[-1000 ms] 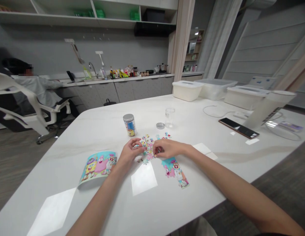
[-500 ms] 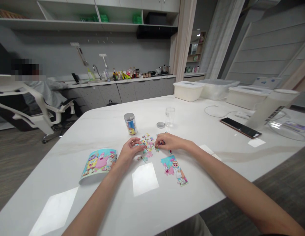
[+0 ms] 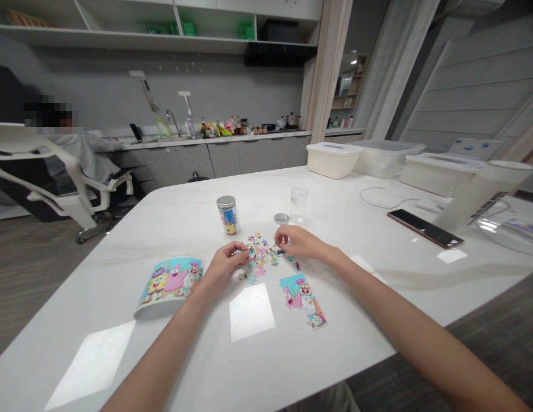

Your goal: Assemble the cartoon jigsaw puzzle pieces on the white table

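Observation:
Loose jigsaw pieces (image 3: 261, 249) lie in a small heap between my hands. My left hand (image 3: 226, 263) is at the heap's left side, thumb and fingers pinched, with a small coloured puzzle piece seemingly at the tips. On the other side my right hand (image 3: 297, 241) has its fingers curled together over the heap's edge; what they hold, if anything, is hidden. A partly joined puzzle section (image 3: 304, 298) with a pink starfish figure lies nearer to me. Left of my left forearm rests a curled picture sheet (image 3: 172, 280) showing the same cartoon figures.
Behind the heap stand a lidded puzzle jar (image 3: 228, 215) and a clear jar (image 3: 298, 205), with a metal lid (image 3: 281, 218) beside it. Toward the right are a phone (image 3: 425, 228), a tall white cup (image 3: 485, 194), a cable and storage boxes (image 3: 335, 160). A person (image 3: 72, 151) sits at far left.
My right hand has lifted slightly up and away from the heap, uncovering pieces beneath it. My left hand has drawn a little left, its fingers closer together. The view has shifted slightly.

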Demonstrator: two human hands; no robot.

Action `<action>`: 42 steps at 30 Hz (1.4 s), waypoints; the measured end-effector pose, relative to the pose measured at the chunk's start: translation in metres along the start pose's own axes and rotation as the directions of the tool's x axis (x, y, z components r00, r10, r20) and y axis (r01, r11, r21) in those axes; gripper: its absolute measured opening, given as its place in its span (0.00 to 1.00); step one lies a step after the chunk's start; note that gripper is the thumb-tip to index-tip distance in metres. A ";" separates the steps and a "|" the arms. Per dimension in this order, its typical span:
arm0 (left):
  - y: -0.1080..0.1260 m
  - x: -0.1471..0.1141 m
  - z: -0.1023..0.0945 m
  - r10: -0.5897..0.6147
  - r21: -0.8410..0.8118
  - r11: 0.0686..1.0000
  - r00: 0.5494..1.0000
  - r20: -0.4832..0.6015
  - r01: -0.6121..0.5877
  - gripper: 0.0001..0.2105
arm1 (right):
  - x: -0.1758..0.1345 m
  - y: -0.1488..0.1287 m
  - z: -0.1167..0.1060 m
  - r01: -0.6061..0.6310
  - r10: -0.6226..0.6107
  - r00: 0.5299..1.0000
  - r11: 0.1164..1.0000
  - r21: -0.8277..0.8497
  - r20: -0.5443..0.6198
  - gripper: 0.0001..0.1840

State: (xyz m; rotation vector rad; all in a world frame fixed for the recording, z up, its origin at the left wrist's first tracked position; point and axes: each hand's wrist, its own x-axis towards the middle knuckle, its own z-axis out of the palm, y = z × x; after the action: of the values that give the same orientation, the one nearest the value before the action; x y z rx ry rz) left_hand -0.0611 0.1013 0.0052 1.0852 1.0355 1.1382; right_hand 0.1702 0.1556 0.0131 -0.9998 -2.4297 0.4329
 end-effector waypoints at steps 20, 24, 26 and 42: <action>-0.004 0.000 -0.003 0.044 0.022 0.999 0.999 -0.008 -0.044 0.19 | 0.007 0.009 -0.015 -0.256 0.576 0.817 0.413 0.874 -0.033 0.07; -0.007 0.003 -0.006 0.066 0.059 0.996 0.998 -0.001 -0.066 0.20 | 0.007 0.008 -0.019 -0.218 0.592 0.805 0.368 0.904 -0.047 0.11; -0.009 0.005 -0.007 0.074 0.075 0.994 0.997 0.005 -0.074 0.21 | 0.006 0.006 -0.020 -0.212 0.586 0.809 0.354 0.911 -0.040 0.14; -0.002 -0.016 -0.006 0.300 0.939 -0.027 0.893 0.336 -0.344 0.08 | 0.005 -0.003 -0.023 -0.209 0.498 0.867 0.393 0.895 -0.016 0.14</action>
State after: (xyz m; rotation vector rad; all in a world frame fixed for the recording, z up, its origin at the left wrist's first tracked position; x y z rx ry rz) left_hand -0.0685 0.0864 0.0034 2.6412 1.6601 0.5298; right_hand 0.1774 0.1598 0.0351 -0.9617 -1.3143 1.4161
